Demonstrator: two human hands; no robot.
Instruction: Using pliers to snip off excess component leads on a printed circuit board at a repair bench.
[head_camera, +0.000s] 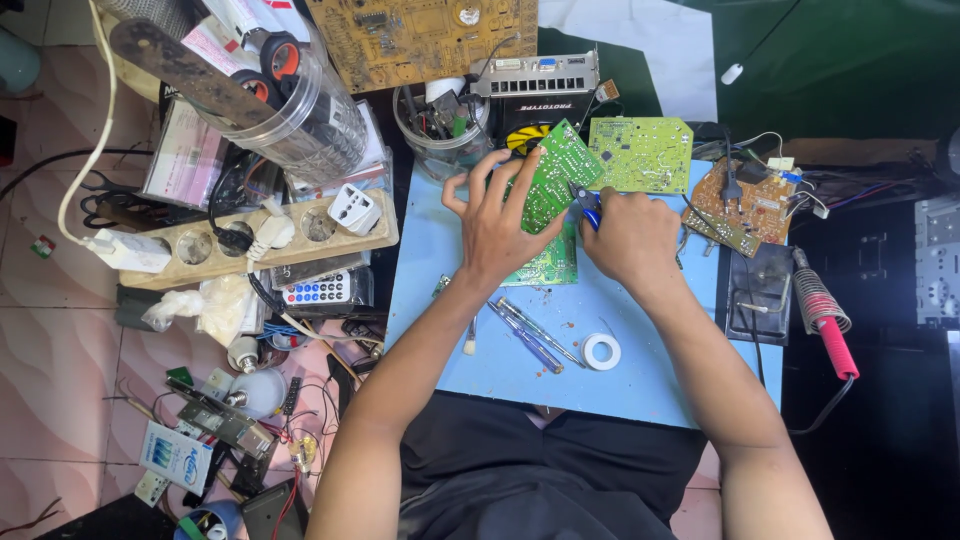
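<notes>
While left fingers (478, 185) grip it, board (556, 172) tilts.

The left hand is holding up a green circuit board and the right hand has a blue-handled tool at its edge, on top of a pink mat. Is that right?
Not quite: the mat is light blue, not pink, as the head view shows. The rest holds: the left hand holds up the green circuit board, and the right hand has a blue-handled tool at its edge.
</notes>
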